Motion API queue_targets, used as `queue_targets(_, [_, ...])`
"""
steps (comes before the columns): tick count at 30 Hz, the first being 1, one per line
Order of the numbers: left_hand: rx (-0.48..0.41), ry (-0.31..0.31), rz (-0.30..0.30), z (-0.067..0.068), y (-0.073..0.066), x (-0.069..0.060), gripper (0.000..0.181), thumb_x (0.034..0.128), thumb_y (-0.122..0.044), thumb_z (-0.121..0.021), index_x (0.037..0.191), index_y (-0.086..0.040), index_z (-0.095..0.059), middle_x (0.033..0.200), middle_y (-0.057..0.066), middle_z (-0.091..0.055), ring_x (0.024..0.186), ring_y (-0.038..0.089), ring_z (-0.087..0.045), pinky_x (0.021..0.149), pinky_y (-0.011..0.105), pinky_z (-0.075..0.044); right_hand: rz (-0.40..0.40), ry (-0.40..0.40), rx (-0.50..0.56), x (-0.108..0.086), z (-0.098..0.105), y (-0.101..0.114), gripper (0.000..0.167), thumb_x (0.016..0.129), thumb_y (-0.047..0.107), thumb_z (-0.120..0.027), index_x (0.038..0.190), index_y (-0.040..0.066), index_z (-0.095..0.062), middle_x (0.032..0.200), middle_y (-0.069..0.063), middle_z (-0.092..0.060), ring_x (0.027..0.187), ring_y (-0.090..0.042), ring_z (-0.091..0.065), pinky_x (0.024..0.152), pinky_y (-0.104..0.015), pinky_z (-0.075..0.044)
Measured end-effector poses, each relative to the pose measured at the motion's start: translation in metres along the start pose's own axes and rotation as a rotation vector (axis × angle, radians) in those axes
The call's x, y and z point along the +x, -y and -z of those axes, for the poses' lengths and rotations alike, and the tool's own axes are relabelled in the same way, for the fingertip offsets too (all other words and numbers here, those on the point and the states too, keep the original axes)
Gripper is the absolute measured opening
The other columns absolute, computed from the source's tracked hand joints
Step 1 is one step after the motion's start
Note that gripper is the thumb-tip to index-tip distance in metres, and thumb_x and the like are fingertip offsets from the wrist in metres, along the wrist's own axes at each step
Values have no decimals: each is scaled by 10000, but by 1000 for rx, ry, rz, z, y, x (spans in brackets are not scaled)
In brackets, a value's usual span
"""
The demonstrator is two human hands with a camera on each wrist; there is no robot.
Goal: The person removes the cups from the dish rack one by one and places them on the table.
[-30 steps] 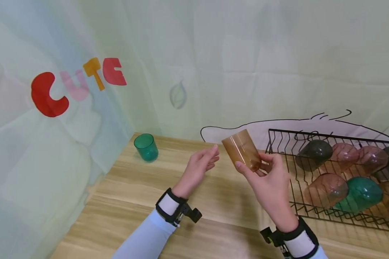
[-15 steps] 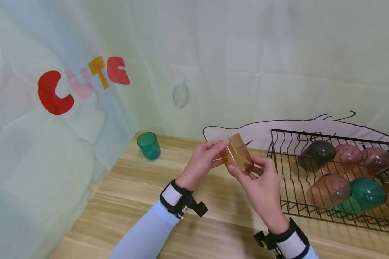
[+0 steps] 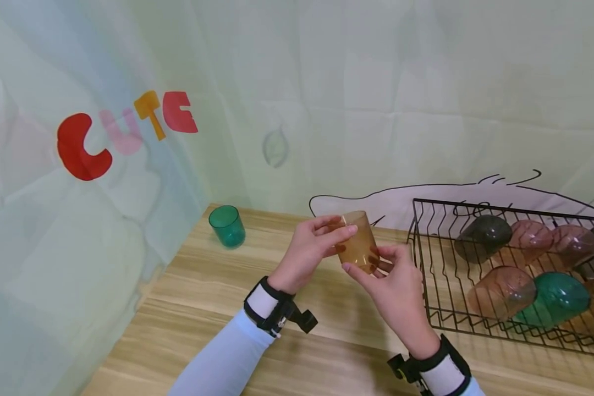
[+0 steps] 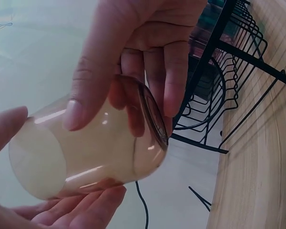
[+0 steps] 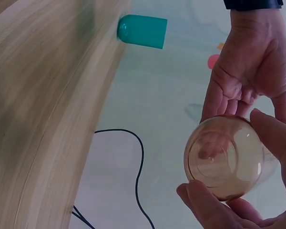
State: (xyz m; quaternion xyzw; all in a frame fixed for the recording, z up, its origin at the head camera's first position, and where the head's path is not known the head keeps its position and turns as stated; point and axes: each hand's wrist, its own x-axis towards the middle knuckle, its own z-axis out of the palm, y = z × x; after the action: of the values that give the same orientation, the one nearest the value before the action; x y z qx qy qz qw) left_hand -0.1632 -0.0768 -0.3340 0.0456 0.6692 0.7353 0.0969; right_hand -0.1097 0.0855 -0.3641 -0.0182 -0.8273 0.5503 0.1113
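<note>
Between both hands an amber see-through cup (image 3: 360, 245) is held above the table, its rim upward and leaning slightly left in the head view. My left hand (image 3: 302, 253) grips its upper side near the rim, thumb in front and fingers behind. Low on the cup, my right hand (image 3: 398, 291) pinches it around the base. In the left wrist view the cup (image 4: 100, 148) lies across the picture, the right hand (image 4: 133, 28) reaching from above. The right wrist view shows the cup's round bottom (image 5: 219, 157), with left fingers visible through it.
A green cup (image 3: 227, 226) stands upright at the table's back left corner. On the right, a black wire rack (image 3: 445, 203) holds several tilted cups, among them a grey cup (image 3: 484, 237), a pink cup (image 3: 502, 291) and a green cup (image 3: 554, 300). Printed cloth hangs behind.
My left hand has moved right and taken hold of the amber cup near its rim. The right hand has shifted left and slightly down, and the cup has turned more upright.
</note>
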Motion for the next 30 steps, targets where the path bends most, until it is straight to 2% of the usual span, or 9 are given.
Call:
queue_targets(6, [59,-16,-6,-1,-2,-2,664,684,-437,-807,1240,-168,-563,1154,1,-634,1068,141,-611,874,341,-528,25,37,-104,1,3,-1,770,626,559,-791,1154,103,-466,1153,-39,-559,972,-193,-669,734,-286,-570])
queue_targets(11, [140,-34,-17,1,-2,-4,699,654,-488,-810,1249,-220,-559,1174,-32,-622,1096,109,-584,930,358,-488,59,67,-179,2,6,-2,758,652,585,-761,1182,125,-472,1177,-18,-552,976,-194,-658,784,-350,-552])
queue_targets(16, [155,-62,-69,6,-2,-2,687,657,-474,-813,1245,-232,-553,1180,-25,-616,1085,125,-593,934,352,-487,101,70,-267,3,11,-3,745,687,612,-719,1232,158,-493,1232,-21,-569,1030,-220,-627,818,-413,-528])
queue_targets(20, [161,-90,-99,14,1,2,700,664,-453,-816,1259,-215,-534,1188,-11,-606,1080,140,-597,920,324,-501,146,55,-328,3,16,-3,723,730,578,-707,1274,149,-497,1237,-60,-611,1043,-244,-628,814,-431,-532])
queue_targets(25, [177,-153,-105,26,6,6,758,660,-460,-816,1293,-197,-492,1200,-6,-580,1102,143,-584,926,312,-502,165,59,-373,4,21,-2,717,761,568,-684,1297,133,-493,1259,-69,-609,1087,-267,-606,856,-473,-500])
queue_targets(30, [173,-256,-114,39,14,11,757,667,-437,-820,1286,-158,-484,1202,19,-568,1100,178,-573,941,325,-491,165,84,-406,5,23,-1,700,781,562,-667,1296,117,-503,1287,-72,-589,1147,-288,-567,894,-502,-468])
